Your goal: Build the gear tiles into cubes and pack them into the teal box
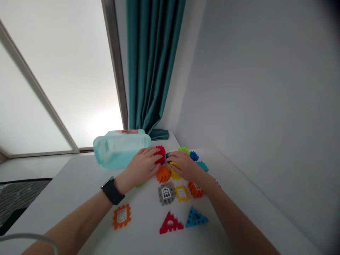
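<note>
My left hand, with a dark watch on its wrist, curls its fingers round a red toothed block. My right hand is close beside it, its fingers bent over a dark blue toothed block that is mostly hidden. Under the right thumb lies a yellow toothed block. An orange toothed block sits just in front of both hands. Nearer to me are a grey block with a white window, a yellow window piece and an orange-red window block.
A translucent turquoise bin stands at the back left of the white table. A red triangle, a blue triangle and an orange window piece lie in front. Green and teal pieces lie behind my right hand.
</note>
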`<state>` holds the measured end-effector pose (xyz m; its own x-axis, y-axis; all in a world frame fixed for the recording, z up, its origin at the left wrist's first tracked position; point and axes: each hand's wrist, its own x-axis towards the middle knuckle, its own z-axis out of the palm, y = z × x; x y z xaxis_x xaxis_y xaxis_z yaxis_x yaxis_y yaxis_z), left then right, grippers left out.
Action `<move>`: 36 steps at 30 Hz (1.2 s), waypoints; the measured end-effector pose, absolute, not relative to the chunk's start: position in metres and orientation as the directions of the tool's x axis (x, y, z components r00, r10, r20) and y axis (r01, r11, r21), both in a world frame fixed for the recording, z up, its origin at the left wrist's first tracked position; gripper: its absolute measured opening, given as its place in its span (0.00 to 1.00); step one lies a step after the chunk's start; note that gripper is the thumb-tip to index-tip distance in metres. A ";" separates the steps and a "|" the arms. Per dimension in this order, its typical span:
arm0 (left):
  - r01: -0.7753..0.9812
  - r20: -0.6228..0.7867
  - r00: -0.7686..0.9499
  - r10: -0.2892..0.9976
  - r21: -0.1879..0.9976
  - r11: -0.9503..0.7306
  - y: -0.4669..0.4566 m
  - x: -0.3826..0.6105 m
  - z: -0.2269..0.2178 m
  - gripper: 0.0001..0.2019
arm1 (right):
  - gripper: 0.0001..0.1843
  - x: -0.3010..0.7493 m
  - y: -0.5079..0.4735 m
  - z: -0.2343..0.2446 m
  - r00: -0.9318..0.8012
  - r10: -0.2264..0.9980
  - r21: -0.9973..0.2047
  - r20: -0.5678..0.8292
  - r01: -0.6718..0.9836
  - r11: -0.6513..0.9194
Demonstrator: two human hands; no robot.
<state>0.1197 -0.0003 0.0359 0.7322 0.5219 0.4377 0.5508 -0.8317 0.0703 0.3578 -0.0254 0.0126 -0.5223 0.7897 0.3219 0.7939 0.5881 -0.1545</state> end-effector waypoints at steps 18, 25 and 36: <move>0.589 0.166 0.765 0.622 0.211 -0.780 -0.017 0.005 -0.005 0.10 | 0.13 0.270 -0.051 0.013 -0.649 0.715 -0.190 0.260 0.692 0.697; 0.605 0.151 0.747 0.648 0.252 -0.756 -0.035 -0.020 -0.022 0.08 | 0.13 0.237 -0.063 0.008 -0.680 0.696 -0.219 0.231 0.660 0.718; 0.603 0.179 0.723 0.667 0.307 -0.736 -0.077 -0.031 -0.031 0.25 | 0.11 0.207 -0.092 -0.009 -0.682 0.716 -0.197 0.149 0.689 0.698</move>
<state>-0.0307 -0.0774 -0.0314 0.7230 0.6672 0.1792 0.6033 -0.7361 0.3069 0.2069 -0.0922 -0.0086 -0.6824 0.7155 0.1494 0.6885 0.6979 -0.1972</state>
